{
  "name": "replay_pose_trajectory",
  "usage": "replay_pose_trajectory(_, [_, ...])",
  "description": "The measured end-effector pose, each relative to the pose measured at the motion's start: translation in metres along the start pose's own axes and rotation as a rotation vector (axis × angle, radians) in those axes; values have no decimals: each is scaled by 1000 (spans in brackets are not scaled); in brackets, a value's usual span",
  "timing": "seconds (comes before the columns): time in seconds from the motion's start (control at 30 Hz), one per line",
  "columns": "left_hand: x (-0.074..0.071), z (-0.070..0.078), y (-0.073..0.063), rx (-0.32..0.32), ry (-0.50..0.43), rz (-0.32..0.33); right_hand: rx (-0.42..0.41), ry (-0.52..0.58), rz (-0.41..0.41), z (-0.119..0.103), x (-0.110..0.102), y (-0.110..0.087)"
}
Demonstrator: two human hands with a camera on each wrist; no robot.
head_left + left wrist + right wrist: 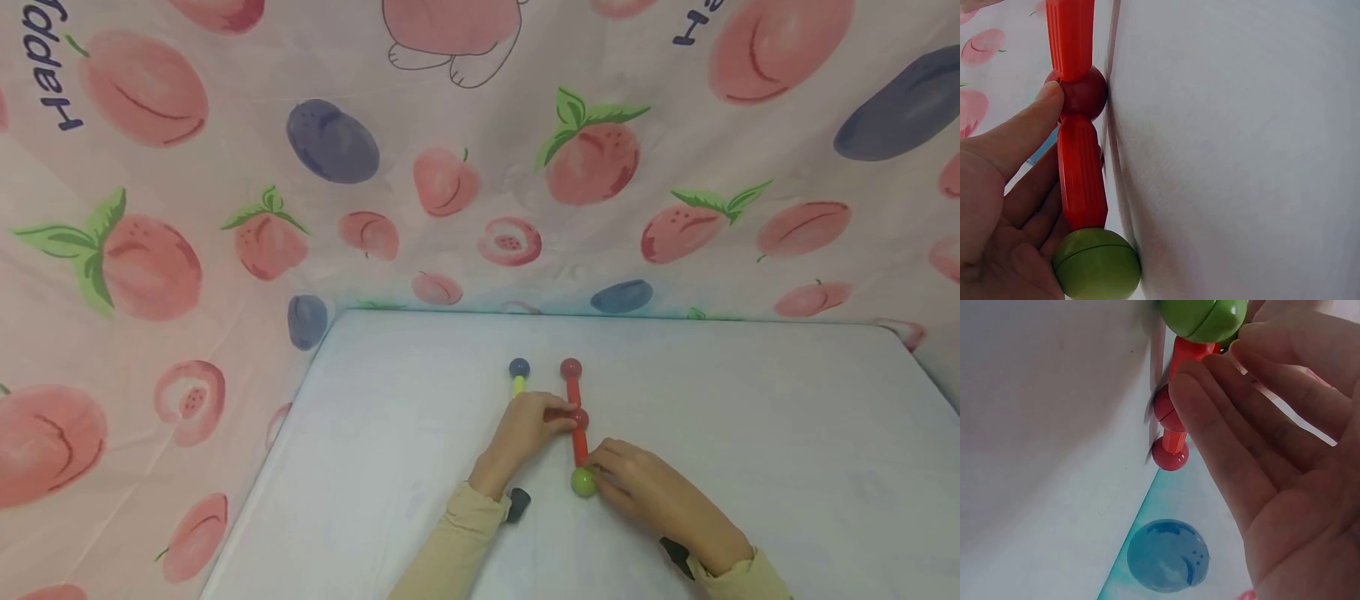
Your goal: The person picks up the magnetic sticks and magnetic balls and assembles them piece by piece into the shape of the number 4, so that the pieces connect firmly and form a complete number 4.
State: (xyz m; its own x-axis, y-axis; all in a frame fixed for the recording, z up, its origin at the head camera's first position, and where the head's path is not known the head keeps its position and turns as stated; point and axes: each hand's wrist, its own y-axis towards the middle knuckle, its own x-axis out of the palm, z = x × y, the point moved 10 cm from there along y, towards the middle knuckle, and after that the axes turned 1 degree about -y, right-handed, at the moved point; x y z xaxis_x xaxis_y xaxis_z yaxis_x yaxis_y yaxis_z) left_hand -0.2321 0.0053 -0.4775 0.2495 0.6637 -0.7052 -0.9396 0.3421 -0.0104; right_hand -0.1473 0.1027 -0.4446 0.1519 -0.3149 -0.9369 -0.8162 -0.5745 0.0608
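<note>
In the head view a row of red balls, red sticks and a green ball [583,482] lies on the white table. My left hand [517,429] pinches the middle red ball [1085,94], its thumb against the ball's side. Below that ball, a ribbed red stick [1082,172] meets the green ball. My right hand [641,487] has its thumb and a fingertip at the green ball's side, with the other fingers extended beside the stick. The far red ball [571,368] caps the row's other end. A blue ball [519,367] on a yellow-green stick [519,385] shows behind my left hand, which hides the rest.
The white table [787,433] reaches back to a fruit-printed cloth [480,192], which also hangs along the left side. Dark wrist pieces [517,505] sit at both cuffs.
</note>
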Motion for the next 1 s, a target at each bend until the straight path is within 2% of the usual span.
replay_pose_trajectory(0.23, [1,1,0,1,-9,-5,6,11,-23,1,2,-1])
replay_pose_trajectory(0.47, [1,4,-2,16,-7,-23,-4,21,-11,1,1,-2])
replay_pose_trajectory(0.73, [-1,7,-2,31,16,-29,19,-20,-15,3,0,-1])
replay_pose_trajectory(1.0, [-14,17,-7,94,-2,10,11,-75,63,4,-14,0])
